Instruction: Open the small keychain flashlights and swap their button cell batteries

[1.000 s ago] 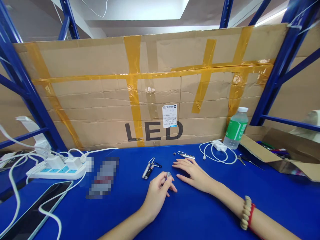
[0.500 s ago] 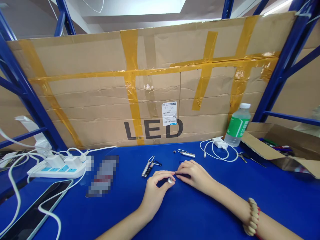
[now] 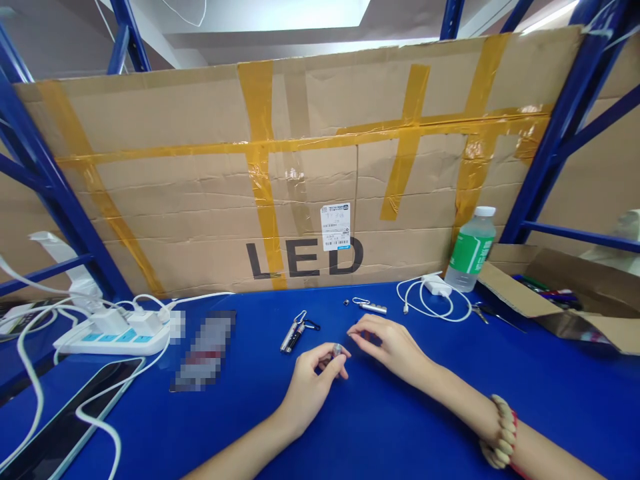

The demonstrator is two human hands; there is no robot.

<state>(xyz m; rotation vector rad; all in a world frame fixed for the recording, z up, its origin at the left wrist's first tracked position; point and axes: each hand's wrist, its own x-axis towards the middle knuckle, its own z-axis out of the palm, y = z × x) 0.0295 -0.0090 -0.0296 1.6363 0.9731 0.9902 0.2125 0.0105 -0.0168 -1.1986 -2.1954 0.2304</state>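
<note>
My left hand is closed, with a small silver metal cylinder pinched between thumb and fingers, its round end facing up. Just right of it, my right hand hovers low over the table, thumb and fingertips drawn together; whether anything tiny is between them is hidden. The two hands are slightly apart. Left of them lie a silver pen-shaped keychain piece and a black one with clips, side by side. Beyond my right hand rests another silver cylinder with a wire clip, and a tiny dark part.
A power strip with white cables and a large phone-like device occupy the left. At the right stand a bottle, a coiled white cable with adapter, scissors-like tools and an open carton. Cardboard walls the back.
My hands have moved apart a little. The left hand has turned the silver cylinder more upright between its fingers, and the right fingertips have drawn away from it. The view shifted slightly.
</note>
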